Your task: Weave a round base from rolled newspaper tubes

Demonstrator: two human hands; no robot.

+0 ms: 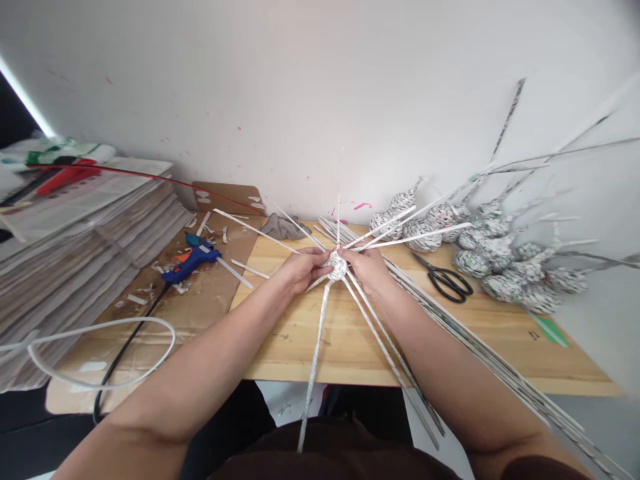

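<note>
A small round woven paper piece (338, 266) is held up over the wooden table, with several long rolled-paper strips radiating from it in all directions. My left hand (304, 268) pinches its left edge, fingers closed around it. On the right edge, my right hand (366, 265) grips the weave near the base of several strips, its fingers also closed. One strip (315, 367) hangs toward my lap, and two more slant down under my right forearm.
Black scissors (449, 283) lie right of my hands, beside a bundle of long paper rolls (480, 347). Woven paper bulbs (493, 250) are piled at the right. At left are a blue glue gun (193, 261) on cardboard (220, 293) and stacked newspapers (120, 227).
</note>
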